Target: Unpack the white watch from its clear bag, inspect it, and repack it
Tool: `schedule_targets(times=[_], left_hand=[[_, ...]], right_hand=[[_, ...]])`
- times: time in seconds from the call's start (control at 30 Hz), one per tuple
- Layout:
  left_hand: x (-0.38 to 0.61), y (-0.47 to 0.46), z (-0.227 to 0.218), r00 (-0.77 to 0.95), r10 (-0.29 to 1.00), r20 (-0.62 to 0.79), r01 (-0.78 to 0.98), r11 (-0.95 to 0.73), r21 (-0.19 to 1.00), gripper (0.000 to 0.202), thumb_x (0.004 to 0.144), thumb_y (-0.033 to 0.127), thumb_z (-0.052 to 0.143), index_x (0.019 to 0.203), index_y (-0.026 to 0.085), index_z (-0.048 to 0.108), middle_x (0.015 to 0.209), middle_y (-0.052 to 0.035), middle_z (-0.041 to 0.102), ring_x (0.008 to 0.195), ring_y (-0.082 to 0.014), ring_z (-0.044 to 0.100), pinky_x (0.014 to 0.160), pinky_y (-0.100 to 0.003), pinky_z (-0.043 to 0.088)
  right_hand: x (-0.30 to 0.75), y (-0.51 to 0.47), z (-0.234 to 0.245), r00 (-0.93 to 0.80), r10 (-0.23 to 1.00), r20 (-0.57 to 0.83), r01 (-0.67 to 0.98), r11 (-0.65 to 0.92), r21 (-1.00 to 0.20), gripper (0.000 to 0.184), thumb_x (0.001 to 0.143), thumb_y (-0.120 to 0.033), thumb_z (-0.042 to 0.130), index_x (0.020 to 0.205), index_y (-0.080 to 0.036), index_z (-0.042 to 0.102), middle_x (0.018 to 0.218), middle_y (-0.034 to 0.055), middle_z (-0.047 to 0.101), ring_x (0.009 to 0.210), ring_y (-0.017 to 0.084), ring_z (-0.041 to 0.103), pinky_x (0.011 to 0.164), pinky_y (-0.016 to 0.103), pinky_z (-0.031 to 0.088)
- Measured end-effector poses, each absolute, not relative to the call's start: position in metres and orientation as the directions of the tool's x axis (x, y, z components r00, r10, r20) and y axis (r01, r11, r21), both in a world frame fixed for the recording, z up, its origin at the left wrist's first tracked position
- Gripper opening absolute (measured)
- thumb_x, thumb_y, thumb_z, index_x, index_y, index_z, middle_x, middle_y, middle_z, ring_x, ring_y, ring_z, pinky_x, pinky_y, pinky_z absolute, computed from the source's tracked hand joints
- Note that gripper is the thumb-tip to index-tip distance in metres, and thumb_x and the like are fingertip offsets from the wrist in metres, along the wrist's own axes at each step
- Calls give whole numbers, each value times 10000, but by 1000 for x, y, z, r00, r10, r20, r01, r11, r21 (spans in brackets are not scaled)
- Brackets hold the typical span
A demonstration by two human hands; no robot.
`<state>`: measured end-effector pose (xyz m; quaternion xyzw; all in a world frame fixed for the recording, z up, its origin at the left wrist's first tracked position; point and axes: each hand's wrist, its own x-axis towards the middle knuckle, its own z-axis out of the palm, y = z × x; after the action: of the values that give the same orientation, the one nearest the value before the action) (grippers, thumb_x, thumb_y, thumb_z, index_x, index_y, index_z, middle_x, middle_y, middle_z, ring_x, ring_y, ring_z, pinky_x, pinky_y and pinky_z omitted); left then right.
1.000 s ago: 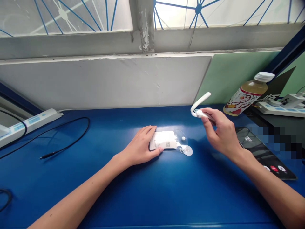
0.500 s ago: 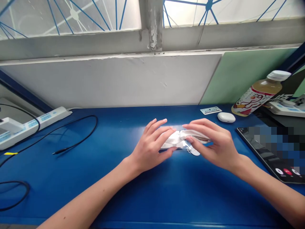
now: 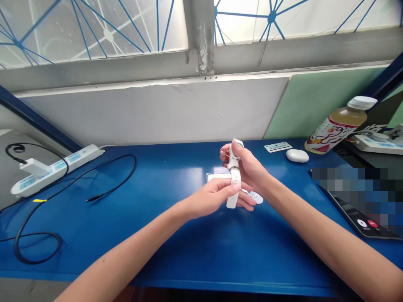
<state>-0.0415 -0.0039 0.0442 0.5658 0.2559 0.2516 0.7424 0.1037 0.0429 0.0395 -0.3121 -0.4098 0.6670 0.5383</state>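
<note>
A white wristwatch (image 3: 234, 171) with a holed strap is held upright above the blue desk. My left hand (image 3: 212, 196) is closed, pinching the lower strap between thumb and fingers, and the strap's end hangs below. Closed around the upper part is my right hand (image 3: 249, 164), its thumb on the watch near the top. The watch's face cannot be made out. Behind my left hand lies a flat white piece (image 3: 217, 176), partly hidden. A round whitish tag (image 3: 257, 197) rests on the desk beside my right hand's lower fingers.
On the left are a white power strip (image 3: 91, 154) and a black cable (image 3: 134, 167). To the right stand a drink bottle (image 3: 338, 126), a white earbud case (image 3: 297, 155), a printed card (image 3: 277, 147) and a phone (image 3: 352, 209). A wall (image 3: 157, 115) closes the desk's back.
The watch has been lifted off the desk and turned upright, its strap hanging down. My left hand has closed on the strap; my right hand has turned and moved left. The view has shifted slightly.
</note>
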Motion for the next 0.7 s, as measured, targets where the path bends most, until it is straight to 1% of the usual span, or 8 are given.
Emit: schedule_targets(times=[0.03,0.1,0.2,0.3,0.4,0.5,0.6,0.7], left_hand=[[-40,-1,40,759,644,-95,-119,281,952,403,977,444,548,1148,99,670,1015,-169,748,938,-275,733,944,-453,517],[-38,3,32,803,590,-81,-180,370,911,405,982,443,545,1144,94,672,1045,-180,736,969,-276,725,946,-446,518],[-35,3,21,819,571,-63,-277,488,828,372,988,414,543,1091,85,685,1051,-181,728,961,-270,728,905,-406,540],[-33,-1,15,802,592,-79,-334,555,762,340,981,382,566,1068,79,692,1011,-180,734,914,-264,740,863,-387,557],[-31,-6,11,796,596,-108,-351,598,721,330,979,359,573,1057,64,700,1002,-189,739,907,-262,742,851,-381,560],[-30,-9,7,781,604,-157,-358,640,680,348,992,354,545,1016,50,712,972,-195,746,869,-251,749,823,-373,569],[-31,-11,5,743,630,-225,-354,655,668,371,983,379,556,978,47,719,936,-196,753,832,-250,752,799,-366,573],[-33,-12,7,738,627,-249,-349,670,655,367,980,389,564,988,54,714,947,-195,752,841,-251,752,800,-367,572]], right_hand=[[103,42,38,-258,966,10,-467,-115,-877,359,839,-586,650,842,-229,690,873,24,696,827,162,653,725,271,521],[102,38,37,-344,939,-20,-474,-192,-859,370,915,-574,543,973,-243,696,1037,49,731,989,193,675,867,327,531],[103,31,39,-462,884,-67,-483,-315,-817,437,989,-540,383,1156,-251,665,1167,59,728,1051,202,688,968,384,515],[106,28,38,-501,860,-95,-499,-377,-780,437,1009,-487,351,1196,-233,652,1270,59,696,1112,189,677,1030,367,483],[109,27,31,-502,857,-116,-496,-395,-774,440,1014,-482,342,1192,-226,652,1307,59,677,1145,180,665,1060,360,459],[111,26,24,-500,857,-126,-501,-405,-765,441,1014,-503,334,1244,-253,615,1291,54,684,1127,185,674,1053,396,463],[111,26,21,-508,854,-110,-515,-404,-756,445,1010,-528,322,1318,-305,553,1284,41,682,1129,200,672,1043,437,462],[111,26,23,-543,834,-96,-511,-419,-751,479,1007,-539,295,1324,-296,558,1284,49,677,1120,207,669,1030,432,462]])
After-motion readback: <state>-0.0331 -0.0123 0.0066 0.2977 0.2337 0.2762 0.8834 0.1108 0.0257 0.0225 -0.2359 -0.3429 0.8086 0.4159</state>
